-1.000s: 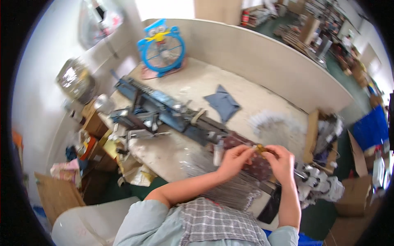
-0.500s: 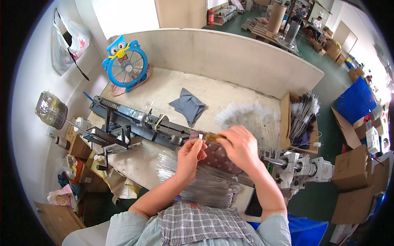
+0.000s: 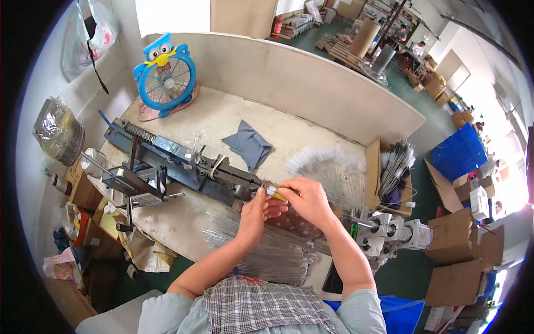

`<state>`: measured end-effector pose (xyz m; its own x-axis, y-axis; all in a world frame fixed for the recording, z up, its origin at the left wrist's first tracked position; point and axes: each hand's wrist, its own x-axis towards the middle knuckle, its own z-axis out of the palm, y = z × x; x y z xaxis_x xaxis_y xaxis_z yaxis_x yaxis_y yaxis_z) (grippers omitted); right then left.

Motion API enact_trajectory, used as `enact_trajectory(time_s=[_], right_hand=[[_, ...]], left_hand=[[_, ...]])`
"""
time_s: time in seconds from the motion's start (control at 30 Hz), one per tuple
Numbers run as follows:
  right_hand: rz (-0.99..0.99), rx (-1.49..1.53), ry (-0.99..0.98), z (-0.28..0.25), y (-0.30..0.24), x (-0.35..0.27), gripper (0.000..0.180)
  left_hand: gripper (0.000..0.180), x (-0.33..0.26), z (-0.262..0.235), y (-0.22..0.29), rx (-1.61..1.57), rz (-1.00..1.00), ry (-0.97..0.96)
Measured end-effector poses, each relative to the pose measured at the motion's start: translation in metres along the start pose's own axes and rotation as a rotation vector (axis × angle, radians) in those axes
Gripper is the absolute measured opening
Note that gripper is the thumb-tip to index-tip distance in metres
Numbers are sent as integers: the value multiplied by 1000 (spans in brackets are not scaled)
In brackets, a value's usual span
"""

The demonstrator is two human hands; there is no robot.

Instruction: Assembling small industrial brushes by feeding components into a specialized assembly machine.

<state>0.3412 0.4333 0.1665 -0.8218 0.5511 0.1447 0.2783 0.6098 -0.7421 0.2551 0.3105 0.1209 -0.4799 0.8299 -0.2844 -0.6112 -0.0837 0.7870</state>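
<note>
My left hand is closed, thumb and fingertips pinching a small white piece at the end of the machine's bar. My right hand meets it from the right, fingers closed on a slim yellow tool whose tip touches or nearly touches the white piece; its exact kind is hidden by my fingers. Just left of both hands lies a long dark metal bench machine with a coil spring. Beneath my hands are a polka-dot cloth and a bundle of thin metal wires.
Fanned white-tipped wires lie right of a grey cloth. A carton holds more wires. A motorised metal unit stands at the right edge, a crank frame at left. A blue cartoon fan stands behind.
My right hand has swung in toward my left, bringing the yellow tool up to the white piece. The whole view has shifted slightly, so things sit further left.
</note>
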Motion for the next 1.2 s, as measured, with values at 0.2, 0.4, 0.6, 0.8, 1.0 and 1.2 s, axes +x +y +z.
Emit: enact_trajectory(time_s=[0.2,0.4,0.6,0.8,1.0,1.2], right_hand=[[-203,-324,240,17,-20,-15,22],[-262,-408,388,16,-16,-25,26],[-390,-385,386,13,-5,-20,21],[-362,-393,357,-1,9,-32,22],[-344,-360,398,13,-4,-29,23],[-330,-396,370,18,-4,-28,24]], left_hand=[[38,3,3,-13,-308,5,107],[21,-2,9,-15,-329,44,115],[8,0,15,-16,-326,133,165],[6,1,25,-10,-297,118,186],[7,2,10,-15,-343,104,170],[10,0,14,-14,-410,77,160]])
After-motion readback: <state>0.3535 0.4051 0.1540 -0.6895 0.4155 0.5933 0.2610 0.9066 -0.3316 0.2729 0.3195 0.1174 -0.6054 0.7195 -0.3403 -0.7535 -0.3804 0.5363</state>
